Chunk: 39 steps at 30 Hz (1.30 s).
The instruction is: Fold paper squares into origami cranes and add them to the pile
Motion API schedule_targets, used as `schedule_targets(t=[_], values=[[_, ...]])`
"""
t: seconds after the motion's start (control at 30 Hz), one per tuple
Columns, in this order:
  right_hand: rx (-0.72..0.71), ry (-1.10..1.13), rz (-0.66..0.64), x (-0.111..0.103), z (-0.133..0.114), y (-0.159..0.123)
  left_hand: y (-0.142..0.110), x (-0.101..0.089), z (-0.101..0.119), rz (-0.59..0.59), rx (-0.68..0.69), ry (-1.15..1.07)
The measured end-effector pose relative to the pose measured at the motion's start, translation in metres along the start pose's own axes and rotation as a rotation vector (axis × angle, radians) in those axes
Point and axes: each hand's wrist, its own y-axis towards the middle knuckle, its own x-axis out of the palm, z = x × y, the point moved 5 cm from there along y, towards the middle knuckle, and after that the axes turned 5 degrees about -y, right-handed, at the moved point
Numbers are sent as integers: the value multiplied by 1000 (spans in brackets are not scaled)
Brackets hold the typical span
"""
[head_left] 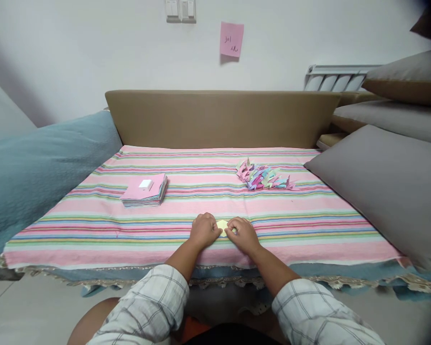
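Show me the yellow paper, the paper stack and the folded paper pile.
Yellow paper (pixel 221 226): head view, exposed middle.
Paper stack (pixel 143 194): head view, top sheet.
Folded paper pile (pixel 261 178): head view, its middle.

My sleeves are white with thin grey checks, my paper pale yellow, the cloth striped in pink, white, green, blue and yellow, the stack pink-topped, the folded pile pink, purple, blue and pale green, the backrest brown, and the big cushion grey.
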Motion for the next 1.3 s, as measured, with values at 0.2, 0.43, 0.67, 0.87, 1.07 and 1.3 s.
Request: schedule_targets(t=[0.2,0.43,0.67,0.87,1.07,1.3], values=[[-45,40,8,-3,4,-8,0,0,1,-1,-3,18],[-294,-107,7,-5,-6,-25,2,1,-1,-11,-6,25],[-307,-224,18,-1,-13,-27,1,0,0,-25,-15,44],[-303,-203,10,1,-11,-26,1,1,0,-15,-16,44],[-251,-48,174,-5,1,-26,1,-1,1,-37,-34,21],[-260,-9,184,-15,-3,-27,2,-2,1,-26,-17,-16]])
